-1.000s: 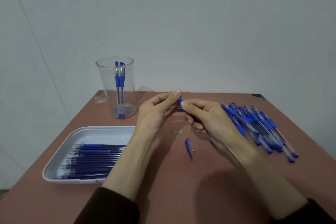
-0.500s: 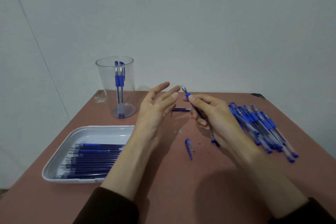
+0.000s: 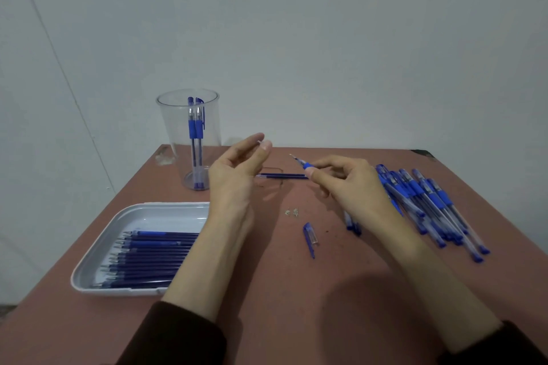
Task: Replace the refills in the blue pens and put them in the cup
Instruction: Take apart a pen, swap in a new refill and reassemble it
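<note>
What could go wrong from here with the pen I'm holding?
The pen in your right hand has its tip bare, so it could leave stray ink marks. A cap lies loose on the table between your forearms and might get swept off.

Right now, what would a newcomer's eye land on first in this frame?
Mid-table, the right hand holds an uncapped pen while the left hand pinches a tiny clear bit. Next come the heap of blue pens at the right, the tray of refills front left, and the cup with two pens behind it.
</note>
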The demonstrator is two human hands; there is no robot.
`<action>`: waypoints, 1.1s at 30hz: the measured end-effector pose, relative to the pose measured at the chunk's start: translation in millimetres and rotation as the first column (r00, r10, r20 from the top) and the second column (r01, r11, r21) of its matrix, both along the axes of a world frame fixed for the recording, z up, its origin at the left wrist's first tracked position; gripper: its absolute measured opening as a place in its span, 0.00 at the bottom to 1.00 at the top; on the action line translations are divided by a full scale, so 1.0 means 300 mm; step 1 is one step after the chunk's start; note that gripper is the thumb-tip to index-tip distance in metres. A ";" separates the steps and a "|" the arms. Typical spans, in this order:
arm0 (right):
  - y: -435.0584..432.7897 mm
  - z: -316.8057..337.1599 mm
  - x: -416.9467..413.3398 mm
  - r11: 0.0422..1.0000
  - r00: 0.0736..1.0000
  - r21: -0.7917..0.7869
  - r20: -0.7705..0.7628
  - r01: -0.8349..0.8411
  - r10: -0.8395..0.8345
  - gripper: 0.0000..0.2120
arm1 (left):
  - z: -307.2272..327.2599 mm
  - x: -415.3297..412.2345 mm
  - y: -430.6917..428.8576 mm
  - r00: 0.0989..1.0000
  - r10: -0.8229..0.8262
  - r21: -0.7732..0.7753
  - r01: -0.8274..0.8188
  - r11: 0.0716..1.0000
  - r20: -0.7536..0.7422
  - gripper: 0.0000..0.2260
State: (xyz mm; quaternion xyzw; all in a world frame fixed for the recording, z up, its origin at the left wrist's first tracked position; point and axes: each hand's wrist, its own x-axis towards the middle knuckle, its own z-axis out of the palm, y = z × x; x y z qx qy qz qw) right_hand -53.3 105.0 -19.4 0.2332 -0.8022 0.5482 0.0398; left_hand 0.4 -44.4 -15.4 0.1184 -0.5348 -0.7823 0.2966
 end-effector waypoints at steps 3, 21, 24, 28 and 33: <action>0.012 -0.003 -0.019 0.994 0.995 -0.054 -0.013 0.098 -0.099 0.05 | -0.007 -0.002 0.014 0.995 0.007 -0.211 0.014 0.977 0.099 0.05; 0.012 0.000 -0.016 0.989 0.986 -0.027 -0.074 0.145 -0.147 0.06 | -0.053 0.006 0.049 0.867 0.102 -0.839 0.433 0.328 0.487 0.09; 0.012 0.001 -0.016 0.990 0.987 -0.025 -0.070 0.141 -0.142 0.06 | -0.055 0.005 0.050 0.861 0.105 -0.834 0.442 0.330 0.498 0.07; 0.013 0.004 -0.014 0.990 0.986 -0.018 -0.079 0.143 -0.144 0.05 | -0.058 0.003 0.047 0.865 0.115 -0.846 0.437 0.306 0.489 0.08; 0.013 -0.003 -0.017 0.992 0.991 -0.023 -0.048 0.126 -0.127 0.03 | -0.062 -0.005 0.034 0.890 0.047 -0.810 0.391 0.437 0.454 0.08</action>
